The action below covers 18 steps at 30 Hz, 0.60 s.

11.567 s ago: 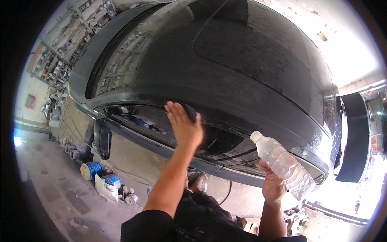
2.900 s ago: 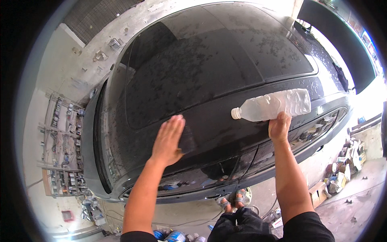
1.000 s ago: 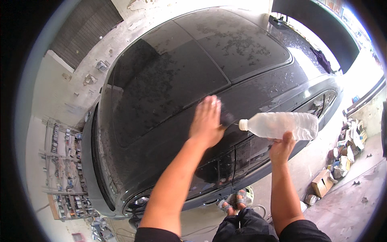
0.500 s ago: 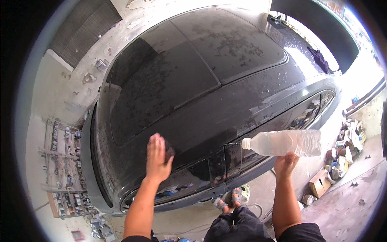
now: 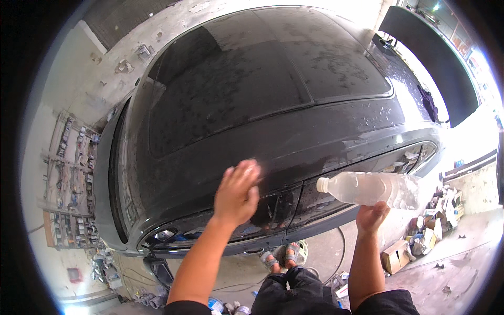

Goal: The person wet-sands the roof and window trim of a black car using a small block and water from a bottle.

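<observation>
A dark car roof point(image 5: 294, 131) with glass panels fills the middle, dusty in parts and streaked wet in others. Over its near edge, above the side windows, my left hand point(image 5: 238, 195) reaches with fingers stretched out and slightly blurred; whether the palm touches the paint I cannot tell. My right hand point(image 5: 371, 216) grips a clear plastic bottle point(image 5: 362, 188) from below, beside the rear side window. The bottle lies nearly level, its whitish neck pointing left towards the roof. Its inside looks cloudy, and no stream from the mouth shows.
Beyond the car's right end stands a raised dark panel point(image 5: 428, 65). A shelf rack point(image 5: 68, 178) of small items is at the left wall. An open cardboard box point(image 5: 395, 257) and mixed clutter lie at the right. A hose point(image 5: 344, 244) curves across the floor near my sandalled feet.
My left hand has moved right and slightly up along the roof's near edge. The bottle stays in my right hand, tipped slightly more. The whole view has shifted a little.
</observation>
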Available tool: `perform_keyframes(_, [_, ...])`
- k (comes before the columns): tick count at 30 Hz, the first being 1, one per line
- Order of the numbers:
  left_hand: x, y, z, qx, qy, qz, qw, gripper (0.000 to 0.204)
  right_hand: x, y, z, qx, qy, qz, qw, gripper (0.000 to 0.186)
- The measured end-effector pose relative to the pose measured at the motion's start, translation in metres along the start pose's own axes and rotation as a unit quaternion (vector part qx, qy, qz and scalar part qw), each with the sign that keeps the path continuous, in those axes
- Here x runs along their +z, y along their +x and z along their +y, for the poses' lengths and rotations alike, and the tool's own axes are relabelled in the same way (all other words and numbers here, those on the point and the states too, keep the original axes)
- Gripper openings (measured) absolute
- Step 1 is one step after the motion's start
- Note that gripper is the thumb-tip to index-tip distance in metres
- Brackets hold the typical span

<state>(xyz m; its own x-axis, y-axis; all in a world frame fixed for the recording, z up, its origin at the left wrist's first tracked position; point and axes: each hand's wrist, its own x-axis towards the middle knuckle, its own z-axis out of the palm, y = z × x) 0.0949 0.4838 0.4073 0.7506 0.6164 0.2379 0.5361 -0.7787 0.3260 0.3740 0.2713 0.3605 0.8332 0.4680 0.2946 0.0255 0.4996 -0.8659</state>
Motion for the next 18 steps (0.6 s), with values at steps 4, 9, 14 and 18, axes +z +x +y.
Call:
perform_keyframes(4, [-0.02,-0.066,-0.032,-0.088,0.089,0.076,0.989,0.041,0.01,0.0,0.001,0.007,-0.02,-0.018,1.0,0.09])
perform_keyframes(9, [0.005,-0.008,0.009,-0.038,-0.023,0.205,0.978,0.029,-0.003,0.006,0.004,-0.005,-0.034,-0.012,0.999,0.082])
perform_keyframes(14, [0.047,0.062,0.07,-0.007,0.015,0.195,0.981,0.051,0.012,0.013,-0.012,0.017,-0.065,-0.036,0.997,0.081])
perform_keyframes(18, [0.034,0.05,0.047,0.038,0.016,0.176,0.983,0.051,0.021,0.021,-0.018,-0.033,-0.085,-0.058,0.994,0.081])
